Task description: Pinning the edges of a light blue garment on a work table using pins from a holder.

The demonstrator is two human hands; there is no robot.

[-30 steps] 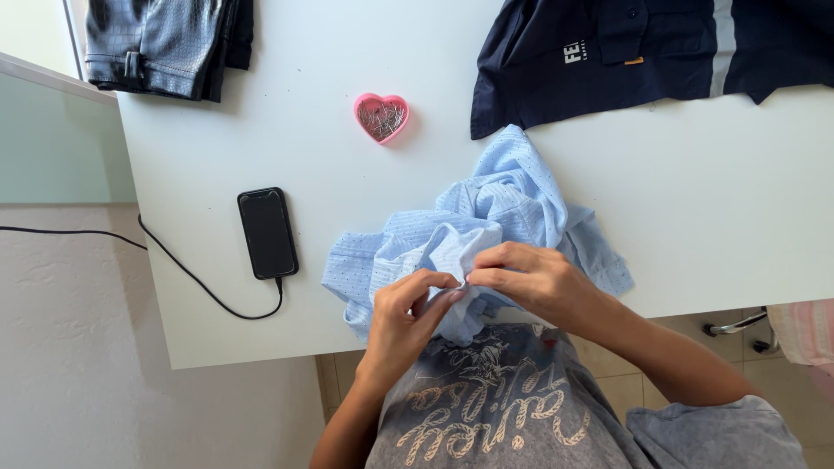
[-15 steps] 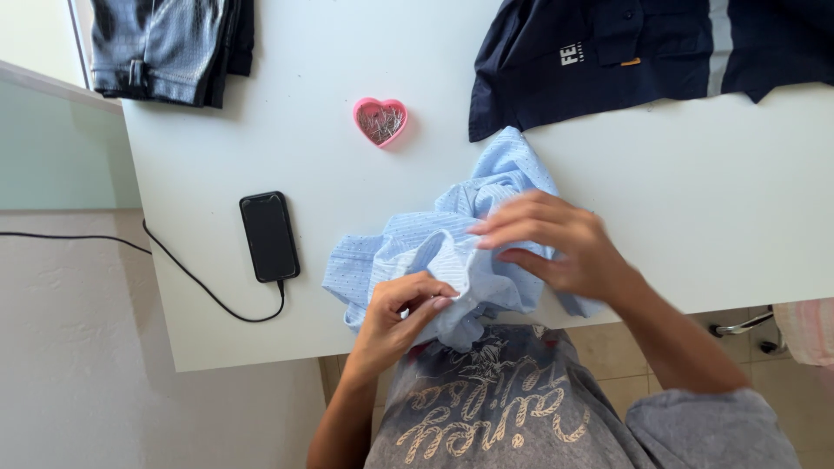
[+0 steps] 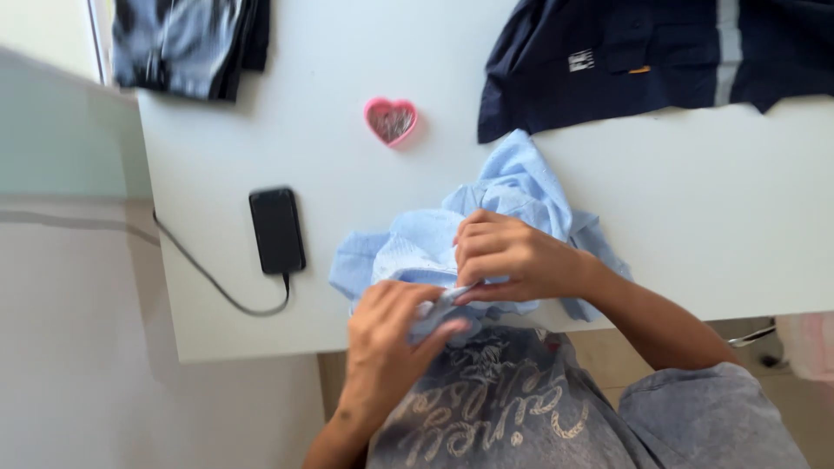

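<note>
Blue cloth (image 3: 512, 187) seemingly pinched in both grips.

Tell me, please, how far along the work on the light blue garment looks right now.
Done: nothing I can confirm. In hand: left hand and right hand pinch the crumpled light blue garment at the table edge. Left: the dark navy garment lies untouched.

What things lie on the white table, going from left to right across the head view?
Folded grey-blue garment → black phone with its cable → pink heart-shaped box → crumpled light blue shirt, gripped by both hands → dark navy garment.
</note>
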